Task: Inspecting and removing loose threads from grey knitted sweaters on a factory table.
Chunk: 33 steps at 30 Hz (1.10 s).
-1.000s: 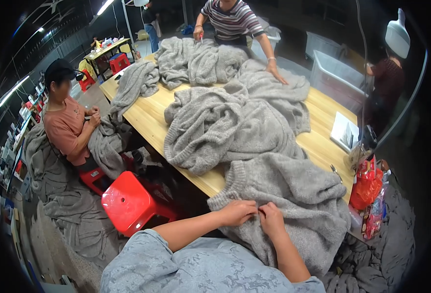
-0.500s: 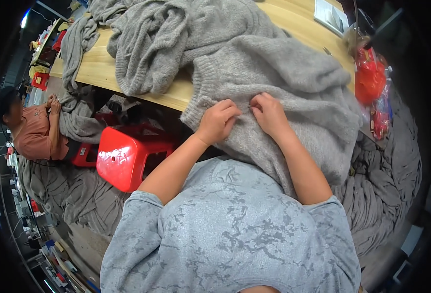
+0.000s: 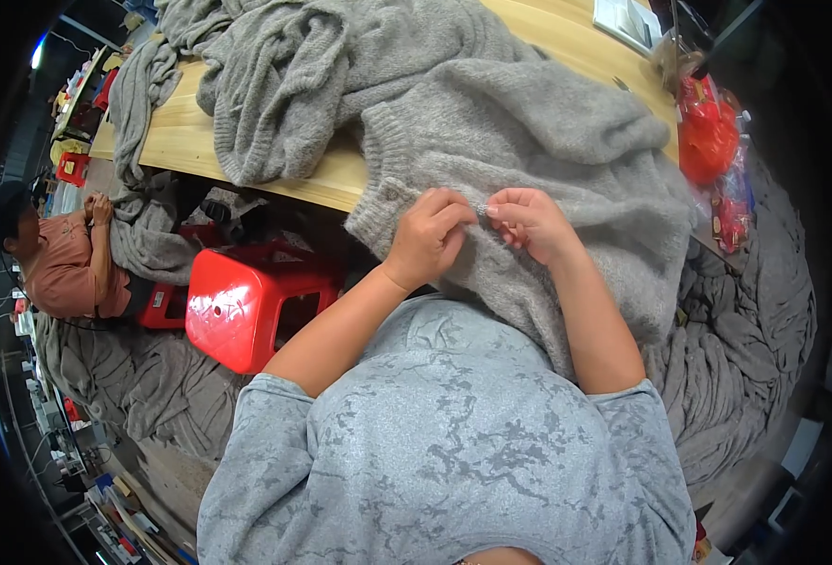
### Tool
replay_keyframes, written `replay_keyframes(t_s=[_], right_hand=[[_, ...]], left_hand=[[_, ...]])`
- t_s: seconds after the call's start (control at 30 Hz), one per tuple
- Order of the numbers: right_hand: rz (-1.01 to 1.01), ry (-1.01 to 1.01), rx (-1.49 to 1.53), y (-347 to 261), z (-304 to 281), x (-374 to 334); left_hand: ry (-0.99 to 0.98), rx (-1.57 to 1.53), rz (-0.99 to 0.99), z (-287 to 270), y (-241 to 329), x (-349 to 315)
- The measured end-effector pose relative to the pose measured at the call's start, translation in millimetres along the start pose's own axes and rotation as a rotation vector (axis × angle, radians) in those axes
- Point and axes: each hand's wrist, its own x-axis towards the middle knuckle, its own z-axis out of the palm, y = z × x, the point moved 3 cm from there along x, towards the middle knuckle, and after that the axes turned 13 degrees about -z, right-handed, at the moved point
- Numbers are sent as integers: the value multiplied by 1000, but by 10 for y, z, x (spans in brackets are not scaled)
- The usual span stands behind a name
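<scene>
A grey knitted sweater (image 3: 548, 151) lies across the table's near edge and hangs down in front of me, its ribbed band (image 3: 378, 198) to the left. My left hand (image 3: 427, 237) is closed on the sweater's knit, with the thumb and forefinger pinched together. Just to the right, my right hand (image 3: 532, 221) has thumb and forefinger pinched above the cloth. Its other fingers are curled. Something tiny shows between the two hands' fingertips, too small to make out.
More grey knitwear (image 3: 284, 85) is heaped on the wooden table (image 3: 180, 132). A red plastic stool (image 3: 232, 306) stands at left, near a seated person (image 3: 77, 254) holding grey cloth. Red bags (image 3: 708, 132) hang at right. Grey knit piles (image 3: 726, 377) lie on both sides.
My right hand has turned and lifted off the knit into a pinch, its fingertips pointing left toward my left hand. My left hand has shifted slightly right.
</scene>
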Motion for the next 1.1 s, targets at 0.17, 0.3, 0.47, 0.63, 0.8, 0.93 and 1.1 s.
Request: replay_keyframes(t_s=[0.17,0.3,0.47,0.63,0.8,0.93,1.1], right_hand=[[32,-33,27,108,15,35],[54,-64,-96,232,-38,89],[-336,-85,-845,-105,229,-73],[-575,-76,-1235,-111,342,-155],[-580,-67,-1355,-84,368,-135],[-626,-75,-1302,-75,333,-103],[-680,-15,-1190,-57,269,-53]], left_hand=[[11,-41,-85,54,-45,10],[-136,3,-99,53,-97,43],[-264,74,-183,45,-158,105],[-353,-62,-373,37,-197,146],[-421,-33,-501,0,-180,203],[-443,-114,-587,10,-260,178],[-437,-221,-669,51,-343,163]])
